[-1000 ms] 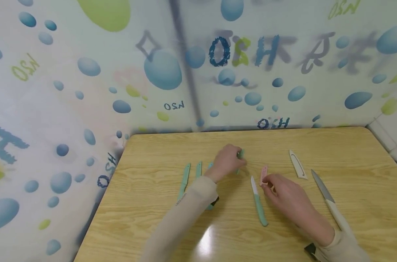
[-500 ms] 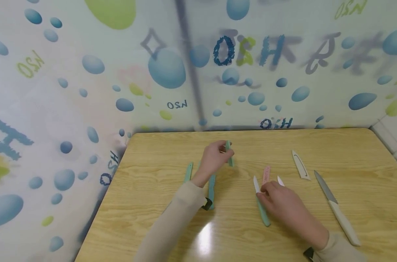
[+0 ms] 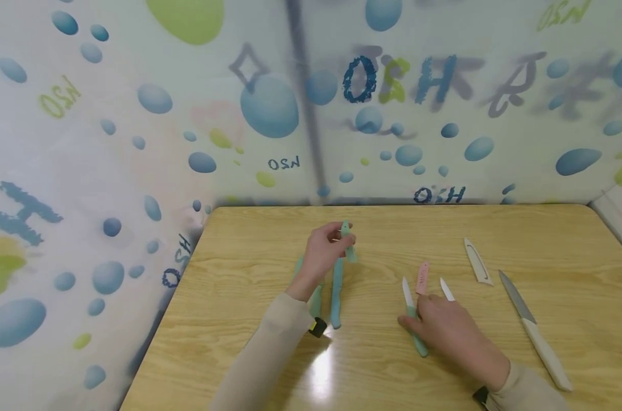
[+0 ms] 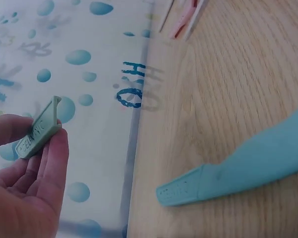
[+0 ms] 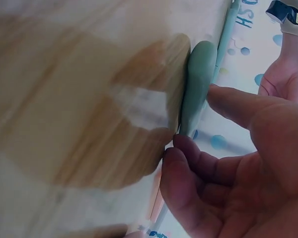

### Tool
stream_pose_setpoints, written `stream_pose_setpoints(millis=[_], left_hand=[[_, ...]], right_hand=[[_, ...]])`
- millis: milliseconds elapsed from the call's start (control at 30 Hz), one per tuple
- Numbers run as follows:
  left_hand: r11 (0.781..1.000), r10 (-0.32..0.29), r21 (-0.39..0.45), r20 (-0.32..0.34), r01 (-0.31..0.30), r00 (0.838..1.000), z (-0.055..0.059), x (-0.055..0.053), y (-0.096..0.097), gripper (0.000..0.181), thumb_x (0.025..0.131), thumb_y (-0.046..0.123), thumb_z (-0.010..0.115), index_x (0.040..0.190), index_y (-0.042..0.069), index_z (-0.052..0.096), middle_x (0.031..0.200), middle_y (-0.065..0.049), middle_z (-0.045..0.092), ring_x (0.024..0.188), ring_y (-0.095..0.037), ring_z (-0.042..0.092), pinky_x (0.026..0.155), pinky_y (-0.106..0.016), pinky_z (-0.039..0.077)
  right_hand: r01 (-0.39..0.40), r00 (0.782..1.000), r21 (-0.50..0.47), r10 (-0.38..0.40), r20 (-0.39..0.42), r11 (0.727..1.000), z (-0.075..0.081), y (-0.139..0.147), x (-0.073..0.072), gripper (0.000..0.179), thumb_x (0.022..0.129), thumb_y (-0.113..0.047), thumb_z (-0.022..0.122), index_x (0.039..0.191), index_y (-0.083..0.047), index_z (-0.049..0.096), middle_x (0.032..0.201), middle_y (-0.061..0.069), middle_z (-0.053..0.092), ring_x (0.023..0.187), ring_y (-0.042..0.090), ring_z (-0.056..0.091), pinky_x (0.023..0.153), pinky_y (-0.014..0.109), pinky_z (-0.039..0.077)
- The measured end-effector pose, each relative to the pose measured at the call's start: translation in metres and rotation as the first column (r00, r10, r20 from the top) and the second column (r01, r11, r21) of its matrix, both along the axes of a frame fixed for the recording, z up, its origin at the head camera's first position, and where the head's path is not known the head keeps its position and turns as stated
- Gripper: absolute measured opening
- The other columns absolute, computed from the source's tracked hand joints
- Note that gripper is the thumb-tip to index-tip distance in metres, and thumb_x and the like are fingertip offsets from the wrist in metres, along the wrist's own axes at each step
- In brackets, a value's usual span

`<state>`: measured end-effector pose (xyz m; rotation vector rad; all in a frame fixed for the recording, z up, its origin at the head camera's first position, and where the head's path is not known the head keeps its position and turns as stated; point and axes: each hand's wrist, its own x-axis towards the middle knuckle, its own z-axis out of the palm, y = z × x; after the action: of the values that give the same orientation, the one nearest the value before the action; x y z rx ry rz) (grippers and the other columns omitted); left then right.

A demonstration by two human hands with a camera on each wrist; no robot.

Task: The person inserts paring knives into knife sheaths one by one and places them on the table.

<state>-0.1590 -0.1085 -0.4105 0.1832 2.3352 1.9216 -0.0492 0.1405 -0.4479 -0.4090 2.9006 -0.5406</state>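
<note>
As right hand (image 3: pixel 452 331) partly hides 2 knives (image 3: pixel 408 292), pink sheath (image 3: pixel 423 278) between them

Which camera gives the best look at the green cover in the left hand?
Left wrist view: the green cover in the left hand looks large, its lettering showing. The head view shows it small, partly hidden by the hand; the right wrist view doesn't clearly show it.

We see a mint-green sheath (image 4: pixel 39 131), a white-bladed knife (image 3: pixel 407 292) with a green handle (image 5: pixel 198 82), a light-blue sheathed knife (image 3: pixel 336 294), a pink sheath (image 3: pixel 423 278), a grey-bladed, cream-handled knife (image 3: pixel 533 327), yellow-brown grain on the counter (image 3: pixel 383 371), and blue and lime drops over the pale wall (image 3: pixel 336 145).
</note>
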Motion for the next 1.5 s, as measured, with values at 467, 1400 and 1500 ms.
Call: stream_pose_setpoints(millis=[467, 1400, 1500], left_hand=[[0.987, 0.026, 0.157, 0.082, -0.039, 0.996, -0.004, 0.006, -0.005, 0.033, 0.1, 0.015, 0.071, 0.131, 0.003, 0.068, 0.102, -0.011, 0.07, 0.084, -0.019, 0.075, 0.077, -0.035, 0.064], [0.908, -0.045, 0.417, 0.195, -0.042, 0.98, -0.012, 0.018, 0.003, 0.023, 0.105, 0.008, 0.062, 0.123, -0.005, 0.06, 0.115, -0.021, 0.073, 0.093, -0.026, 0.077, 0.082, -0.036, 0.064], [0.899, -0.05, 0.435, 0.207, -0.046, 0.977, -0.013, 0.019, 0.004, 0.023, 0.105, 0.009, 0.06, 0.123, -0.004, 0.056, 0.119, -0.023, 0.072, 0.097, -0.026, 0.077, 0.081, -0.032, 0.063]], right_hand=[[-0.023, 0.994, -0.014, 0.021, -0.107, 1.0, -0.002, -0.001, 0.003, 0.044, 0.091, -0.023, 0.078, 0.066, -0.017, 0.042, 0.059, -0.006, 0.039, 0.051, 0.009, 0.035, 0.043, 0.025, 0.029], [-0.036, 0.972, -0.282, -0.032, -0.232, 0.959, 0.015, 0.007, -0.004, 0.019, 0.098, -0.011, 0.073, 0.113, -0.003, 0.063, 0.079, -0.005, 0.058, 0.065, 0.008, 0.047, 0.053, 0.026, 0.042], [-0.045, 0.969, -0.279, -0.025, -0.245, 0.959, 0.015, 0.005, -0.005, 0.019, 0.099, -0.015, 0.073, 0.113, -0.003, 0.067, 0.08, -0.007, 0.056, 0.066, 0.006, 0.045, 0.055, 0.025, 0.04]])
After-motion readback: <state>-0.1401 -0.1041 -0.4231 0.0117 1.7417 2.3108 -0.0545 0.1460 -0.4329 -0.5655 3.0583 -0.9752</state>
